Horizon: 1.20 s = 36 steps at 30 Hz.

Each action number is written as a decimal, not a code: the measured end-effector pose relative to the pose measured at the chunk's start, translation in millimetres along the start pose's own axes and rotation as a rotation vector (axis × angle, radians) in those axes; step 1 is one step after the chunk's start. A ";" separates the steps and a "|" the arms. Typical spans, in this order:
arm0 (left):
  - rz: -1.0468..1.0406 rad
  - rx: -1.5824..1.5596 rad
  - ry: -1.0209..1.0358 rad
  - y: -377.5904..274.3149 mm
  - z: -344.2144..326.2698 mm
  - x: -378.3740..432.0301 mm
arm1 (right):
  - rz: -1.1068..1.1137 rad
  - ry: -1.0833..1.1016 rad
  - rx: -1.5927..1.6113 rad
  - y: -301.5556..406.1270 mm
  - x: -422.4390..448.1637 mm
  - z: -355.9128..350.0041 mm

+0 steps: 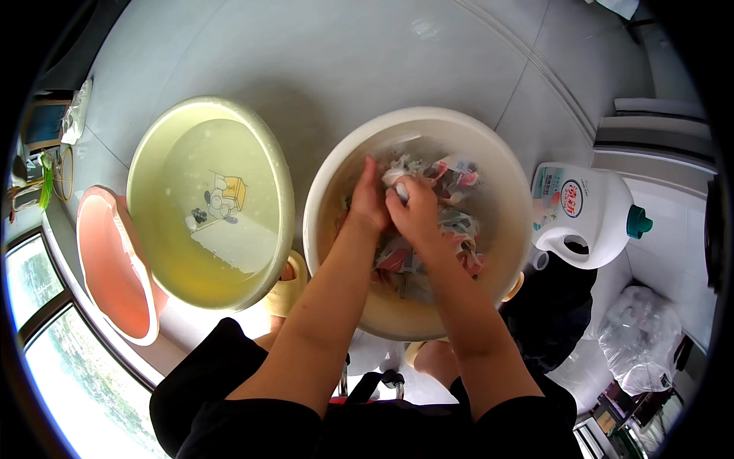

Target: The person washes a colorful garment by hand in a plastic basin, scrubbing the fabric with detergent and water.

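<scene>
A cream plastic basin (321, 189) stands before me, holding cloudy water and several wet cloth pieces (459, 226) patterned in white, red and grey. Both my hands are together over its middle. My right hand (414, 209) has its fingers closed on a bunched whitish wet cloth (401, 172). Beside it, my left hand (370, 201) touches the bunch, one or more fingers stretched out straight. Its other fingers are hidden, so its grip on the cloth is unclear. Foam or bubbles show near the cloth.
On the left stands a yellow-green basin (281, 172) of clear water with a cartoon print on its bottom. A pink basin (117, 269) leans beyond it. At right are a white detergent jug (585, 212) with a green cap and a clear plastic bag (639, 338).
</scene>
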<state>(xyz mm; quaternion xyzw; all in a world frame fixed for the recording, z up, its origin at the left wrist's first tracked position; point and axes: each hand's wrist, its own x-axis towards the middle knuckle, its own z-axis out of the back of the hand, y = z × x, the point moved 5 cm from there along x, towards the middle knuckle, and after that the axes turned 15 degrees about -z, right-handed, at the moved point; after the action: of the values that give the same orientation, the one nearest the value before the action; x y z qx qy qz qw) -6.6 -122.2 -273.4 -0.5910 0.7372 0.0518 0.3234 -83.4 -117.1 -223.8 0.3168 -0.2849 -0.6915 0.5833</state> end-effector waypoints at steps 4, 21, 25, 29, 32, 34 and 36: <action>0.307 -0.279 -0.038 4.2 19.7 11.0 | 0.102 -0.024 0.101 70.9 -48.7 14.7; -0.014 -0.052 -0.300 13.2 -2.9 -16.1 | -0.615 -0.296 0.026 -62.6 34.3 29.6; 0.014 0.043 -0.368 -12.7 22.4 -15.4 | 0.454 -0.149 -0.459 -7.0 -21.3 -13.2; 0.082 0.079 -0.322 3.5 24.4 -12.1 | -0.348 0.257 -0.515 -77.9 16.5 -18.4; 0.175 0.032 -0.256 15.4 13.5 -13.2 | -0.169 -0.102 0.048 -24.5 2.0 -8.3; 0.252 -0.004 -0.113 12.8 17.8 -9.0 | 0.007 -0.095 0.245 36.7 -29.4 3.6; 0.086 0.206 -0.080 11.4 18.5 -3.1 | 0.042 -0.057 0.158 68.2 -49.8 16.4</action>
<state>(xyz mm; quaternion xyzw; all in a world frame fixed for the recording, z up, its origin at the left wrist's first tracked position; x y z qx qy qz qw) -8.9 -107.7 -289.8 -0.5198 0.7497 0.0131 0.4092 -47.3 -78.2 -156.1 0.3361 -0.3615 -0.6633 0.5624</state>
